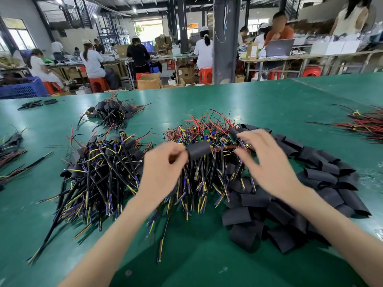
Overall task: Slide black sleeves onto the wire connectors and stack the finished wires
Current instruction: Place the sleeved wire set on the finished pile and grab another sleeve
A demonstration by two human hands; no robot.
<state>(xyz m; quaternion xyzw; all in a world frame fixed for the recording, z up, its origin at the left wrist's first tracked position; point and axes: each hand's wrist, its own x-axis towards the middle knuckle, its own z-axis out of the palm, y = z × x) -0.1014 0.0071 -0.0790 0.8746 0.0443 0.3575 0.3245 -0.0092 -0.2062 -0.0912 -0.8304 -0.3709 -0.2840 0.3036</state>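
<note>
Just over the unsleeved wire pile (207, 129): L hand (165, 164) pinches black sleeve (199, 150), R hand (267, 160) pinches wire connector (224, 149). Risk: connector snags sleeve edge; tangled leads could drag pile w/ it.

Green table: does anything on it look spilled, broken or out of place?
Nothing stands out. The piles are loose but kept apart: sleeved wires left, bare wires in the middle, black sleeves right. No damage shows.
</note>
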